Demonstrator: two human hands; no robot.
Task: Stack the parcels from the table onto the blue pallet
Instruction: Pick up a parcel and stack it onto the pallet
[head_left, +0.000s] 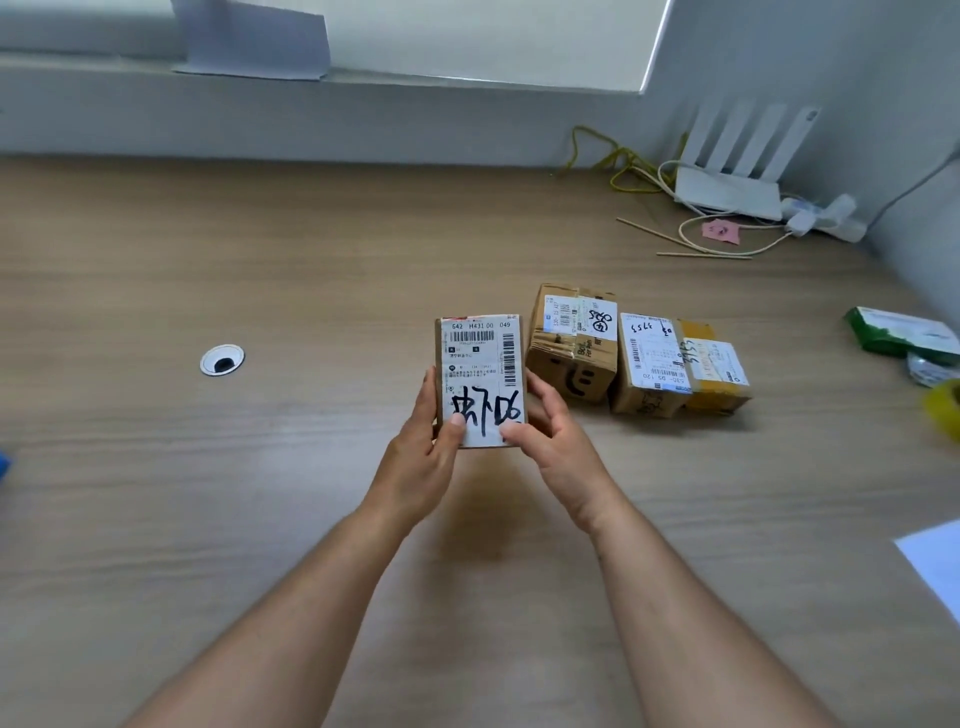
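Observation:
A small cardboard parcel (480, 364) with a white shipping label and black handwriting is lifted above the wooden table (260, 260). My left hand (423, 452) grips its left side, thumb on the label. My right hand (550, 441) holds its right side, thumb on the label's lower corner. To the right, on the table, lie a brown parcel with a smiley face (571, 343) and two labelled parcels (680, 364) side by side. A sliver of blue (4, 465) shows at the left edge; I cannot tell whether it is the pallet.
A round cable grommet (222, 359) sits in the table at left. A white router (732, 176), cables and a power strip fill the back right corner. A green packet (904, 332), a yellow tape roll (945, 410) and a white sheet (935, 566) lie at the right edge.

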